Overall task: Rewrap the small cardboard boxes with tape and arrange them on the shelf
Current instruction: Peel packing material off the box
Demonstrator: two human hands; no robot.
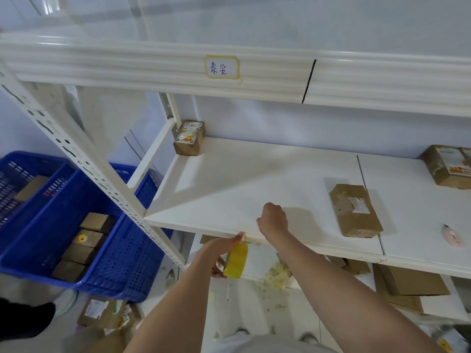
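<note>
My left hand (pixel 219 253) grips a yellow tape roll (pixel 236 261) just below the front edge of the white middle shelf (pixel 229 179), thumb touching the edge. My right hand (pixel 273 220) rests on the shelf's front edge with its fingers curled; whether it pinches a tape end is hidden. A flat brown cardboard box (pixel 355 210) with a torn label lies on the shelf to the right of that hand. A second small box (pixel 189 137) stands in the back left corner. A third box (pixel 448 165) sits at the far right.
A pink utility knife (pixel 452 235) lies at the shelf's right front. Blue plastic crates (pixel 122 250) holding several small boxes stand left of the rack post (pixel 76 154). The lower shelf holds flat cardboard boxes (pixel 410 281) and tape scraps (pixel 276 275). Another box (pixel 102 312) lies on the floor.
</note>
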